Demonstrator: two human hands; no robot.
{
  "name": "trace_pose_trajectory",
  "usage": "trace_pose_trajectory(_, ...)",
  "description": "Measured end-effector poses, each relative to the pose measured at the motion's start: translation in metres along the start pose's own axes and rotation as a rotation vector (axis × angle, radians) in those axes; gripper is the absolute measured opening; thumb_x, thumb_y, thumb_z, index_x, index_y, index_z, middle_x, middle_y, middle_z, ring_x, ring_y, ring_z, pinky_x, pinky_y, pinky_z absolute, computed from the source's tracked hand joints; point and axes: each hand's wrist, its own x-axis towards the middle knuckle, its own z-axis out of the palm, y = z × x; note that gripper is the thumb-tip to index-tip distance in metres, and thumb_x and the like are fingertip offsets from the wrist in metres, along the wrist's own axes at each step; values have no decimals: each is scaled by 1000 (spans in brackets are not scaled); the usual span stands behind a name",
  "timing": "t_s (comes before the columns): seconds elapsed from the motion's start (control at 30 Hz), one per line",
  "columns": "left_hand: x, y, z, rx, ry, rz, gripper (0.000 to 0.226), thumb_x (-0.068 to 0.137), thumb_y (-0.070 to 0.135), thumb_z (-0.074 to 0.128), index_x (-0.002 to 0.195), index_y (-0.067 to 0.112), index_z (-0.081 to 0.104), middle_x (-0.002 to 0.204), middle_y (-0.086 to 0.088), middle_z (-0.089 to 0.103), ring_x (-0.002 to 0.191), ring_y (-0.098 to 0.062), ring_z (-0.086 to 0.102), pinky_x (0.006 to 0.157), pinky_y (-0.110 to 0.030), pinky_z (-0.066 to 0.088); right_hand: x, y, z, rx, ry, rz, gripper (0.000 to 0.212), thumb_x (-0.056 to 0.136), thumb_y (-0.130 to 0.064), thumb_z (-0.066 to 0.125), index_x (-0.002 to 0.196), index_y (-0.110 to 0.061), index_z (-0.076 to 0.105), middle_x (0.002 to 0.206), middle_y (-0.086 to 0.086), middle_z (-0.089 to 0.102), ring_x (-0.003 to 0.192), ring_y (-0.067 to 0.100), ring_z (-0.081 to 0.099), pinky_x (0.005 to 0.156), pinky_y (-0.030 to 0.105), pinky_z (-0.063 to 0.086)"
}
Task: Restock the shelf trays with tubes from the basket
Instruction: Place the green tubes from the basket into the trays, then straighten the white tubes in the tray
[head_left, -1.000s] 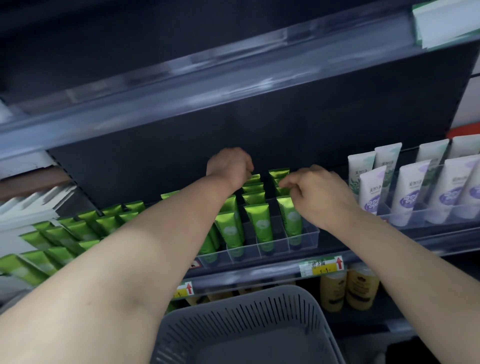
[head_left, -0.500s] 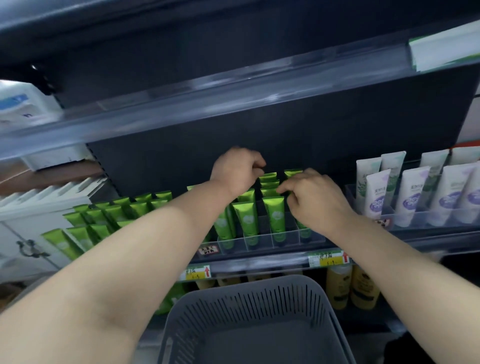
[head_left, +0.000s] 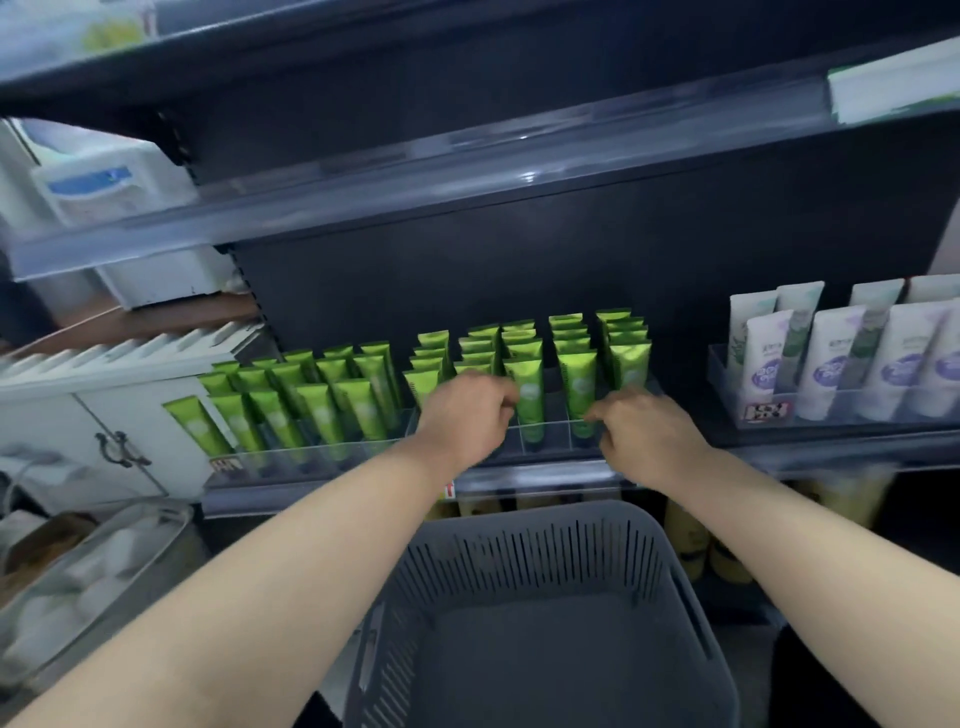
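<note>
Two hands at the tray (head_left: 551, 441) of green tubes (head_left: 576, 382)
Left hand (head_left: 465, 415) and right hand (head_left: 649, 434) apart at its front, fingers curled — gripping or not, I cannot tell.

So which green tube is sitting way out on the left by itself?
The leftmost green tube, at the front left end of the left tray. It leans alone with a gap beside it; the others stand packed in rows.
</note>
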Motion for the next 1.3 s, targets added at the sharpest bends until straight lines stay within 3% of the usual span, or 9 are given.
trace_pose_trajectory(0.1,-9,0,20,56,-134,-51,36,94,17,54,130,17,55,125,-10,60,115,-27,55,89,-43,52,-2,0,9,-16,6,13,41,86,-10,51,125,-18,57,123,3,57,115,23,49,90,37,42)
trace_pose_trajectory(0.43,-14,-3,66,126,-164,-157,62,86,-2,54,144,12,36,132,-10,46,119,-28,46,87,-40,51,5,9,45,-112,-30,-11,64,84,-10,56,144,-12,33,139,4,42,126,23,40,100,39,36)
trace_pose_trajectory(0.63,-13,-5,74,127,-121,-179,66,82,-3,57,143,13,39,130,-9,47,117,-28,45,87,-43,52,14,12,54,-160,66,-34,28,75,-3,61,103,-8,63,104,8,57,97,27,53,71,33,37)
trace_pose_trajectory(0.77,-14,-5,80,106,-86,-199,67,81,-5,56,143,13,39,132,-8,45,117,-28,45,87,-43,52,22,13,50,-198,57,-83,17,59,4,72,71,-5,63,78,11,58,72,30,54,55,30,27)
trace_pose_trajectory(0.9,-14,-6,84,93,-53,-204,63,82,-2,58,142,12,42,133,-9,45,118,-29,44,87,-44,53,26,18,51,-232,83,-112,21,50,4,75,61,-6,60,67,10,54,61,28,52,51,28,25)
trace_pose_trajectory(1.03,-22,-3,81,52,-39,-205,61,84,-4,55,141,11,42,136,-9,43,121,-28,44,86,-42,53,20,18,51,-239,72,-135,13,70,-5,68,82,-7,63,87,9,59,79,27,54,57,30,27)
trace_pose_trajectory(1.13,-36,4,78,42,-67,-184,57,84,-5,53,138,11,46,136,-9,44,121,-29,45,87,-43,53,1,15,43,-235,-29,-123,31,84,-13,58,115,-13,56,113,4,56,104,23,51,74,32,38)
trace_pose_trajectory(1.2,-49,13,73,28,-102,-188,55,85,-4,52,137,13,48,135,-8,46,122,-28,46,89,-45,52,-19,12,33,-220,-71,-124,34,85,-15,57,119,-16,54,116,3,56,107,22,51,80,32,39)
trace_pose_trajectory(1.3,-73,37,57,-15,-185,-221,52,90,8,52,140,20,44,140,-7,45,125,-27,44,96,-44,47,-59,6,15,-183,-168,-124,27,85,-13,53,112,-16,53,112,5,55,105,24,51,71,31,34)
